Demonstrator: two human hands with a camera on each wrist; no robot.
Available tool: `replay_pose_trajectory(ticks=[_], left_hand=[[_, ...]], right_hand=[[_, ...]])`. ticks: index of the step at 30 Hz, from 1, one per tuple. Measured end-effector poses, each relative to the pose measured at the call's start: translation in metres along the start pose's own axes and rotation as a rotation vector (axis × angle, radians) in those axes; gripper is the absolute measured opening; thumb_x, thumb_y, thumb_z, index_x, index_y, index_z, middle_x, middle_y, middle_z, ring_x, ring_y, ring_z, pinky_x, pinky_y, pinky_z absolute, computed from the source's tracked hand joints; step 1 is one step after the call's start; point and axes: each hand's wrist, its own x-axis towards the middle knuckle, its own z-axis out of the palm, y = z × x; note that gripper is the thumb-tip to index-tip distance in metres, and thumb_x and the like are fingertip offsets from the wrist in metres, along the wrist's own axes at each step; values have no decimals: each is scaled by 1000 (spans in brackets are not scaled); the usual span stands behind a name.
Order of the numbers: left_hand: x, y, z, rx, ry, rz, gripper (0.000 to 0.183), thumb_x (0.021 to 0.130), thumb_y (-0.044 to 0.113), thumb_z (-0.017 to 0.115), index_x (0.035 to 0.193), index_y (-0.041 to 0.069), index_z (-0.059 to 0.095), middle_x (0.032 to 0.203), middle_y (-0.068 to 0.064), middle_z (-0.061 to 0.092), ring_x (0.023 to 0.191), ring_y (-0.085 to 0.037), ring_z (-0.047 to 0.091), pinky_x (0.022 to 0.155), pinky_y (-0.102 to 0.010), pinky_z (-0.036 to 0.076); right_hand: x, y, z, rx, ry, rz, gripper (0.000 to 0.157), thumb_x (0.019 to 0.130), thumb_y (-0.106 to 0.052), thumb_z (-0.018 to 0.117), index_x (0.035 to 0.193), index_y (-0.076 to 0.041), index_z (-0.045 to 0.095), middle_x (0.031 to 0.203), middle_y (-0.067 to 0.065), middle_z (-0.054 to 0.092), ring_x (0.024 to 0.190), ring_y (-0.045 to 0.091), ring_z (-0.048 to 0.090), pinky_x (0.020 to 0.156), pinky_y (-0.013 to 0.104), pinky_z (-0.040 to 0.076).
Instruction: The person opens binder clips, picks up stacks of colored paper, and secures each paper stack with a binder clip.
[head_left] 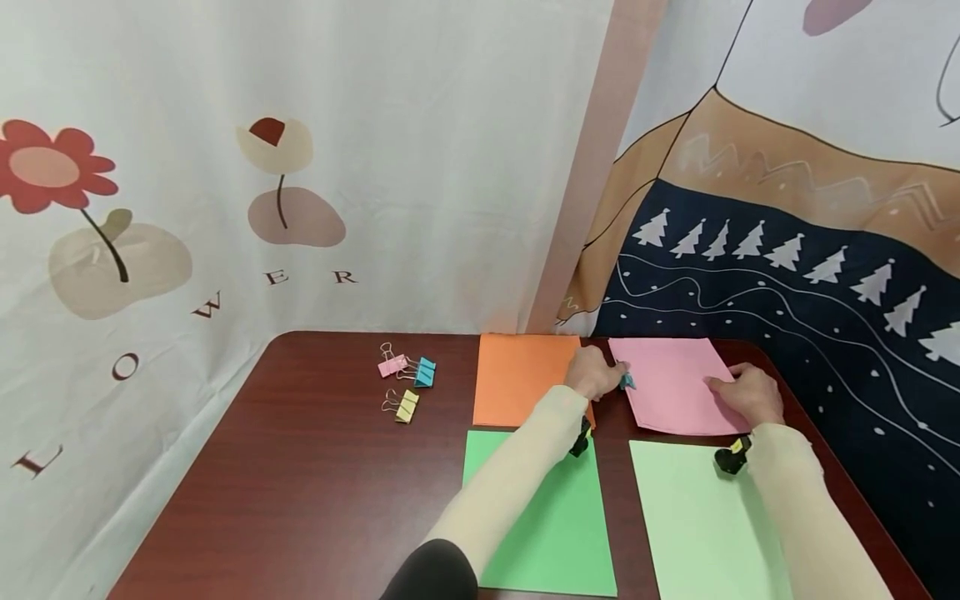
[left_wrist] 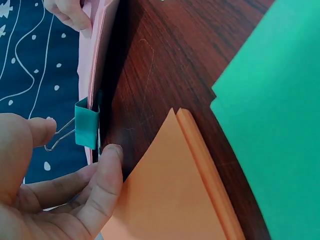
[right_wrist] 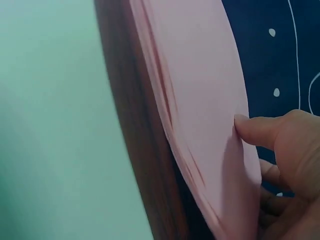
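A stack of pink paper [head_left: 678, 383] lies at the back right of the table, its near edge slightly lifted. On its left edge sits a teal binder clip [left_wrist: 87, 124], with one wire handle sticking out. My left hand [head_left: 595, 374] is at this clip: the thumb is by the raised wire handle, while loosely bent fingers [left_wrist: 107, 175] lie below, apart from the thumb. At the stack's right edge my right hand [head_left: 752, 395] grips the pink paper, thumb on top and the other fingers partly hidden beneath.
An orange paper stack [head_left: 517, 379] lies beneath my left forearm's far end. Nearer are green paper [head_left: 547, 533] and pale green paper [head_left: 697, 508]. Pink [head_left: 392, 366], blue [head_left: 424, 372] and yellow [head_left: 407, 407] binder clips rest on the table to the left. Curtains border the table.
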Motion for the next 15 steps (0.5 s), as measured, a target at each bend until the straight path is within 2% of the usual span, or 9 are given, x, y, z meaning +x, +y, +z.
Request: replay_pose_trajectory(ticks=[4,10,15], left_hand=[[-2,1,-1,-4,10,8,60,97,46,69,51,13,52,41,0,43,52,-24,68,42,-27,47],[-4,-1,-1,-17,-6,17,55,100,40,67,54,11,56,46,-3,49,55,-22,70,48,-28,54],[-3,-4,-5,-177,-41,25,59,98,39,70,49,13,51,48,-7,55,59,-27,73,57,-32,60]], right_hand=[[-4,-3,-1,-27,16,7,68,96,-41,63,136,13,47,134,38,53,112,52,52,97,64,46],[-5,-4,2,-35,32,-15,65,97,-38,62,133,15,48,131,40,54,112,52,52,101,65,45],[-7,-6,-3,-7,14,-37,67,99,-39,58,136,16,45,130,41,53,112,52,50,105,65,42]])
